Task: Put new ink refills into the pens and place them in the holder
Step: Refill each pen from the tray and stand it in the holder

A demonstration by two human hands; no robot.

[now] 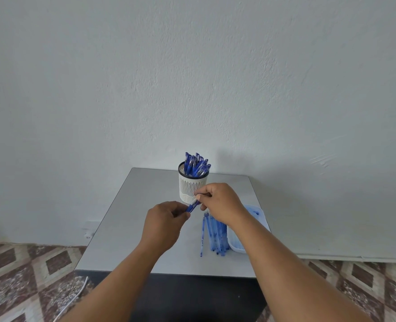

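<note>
A blue pen (pixel 193 206) is held between both hands above the grey table (pixel 132 228). My left hand (pixel 165 225) grips its lower end with curled fingers. My right hand (pixel 219 202) pinches its upper end, just in front of the holder. The white slotted holder (pixel 191 187) stands at the back middle of the table with several blue capped pens (pixel 197 166) upright in it. Several blue ink refills (pixel 215 233) lie side by side on the table, to the right of my left hand and partly under my right wrist.
A white plastic tray (pixel 238 245) with blue contents sits at the table's right edge, partly hidden by my right forearm. A white wall stands close behind the table. Patterned floor tiles and a white cable (pixel 76 296) lie to the left below.
</note>
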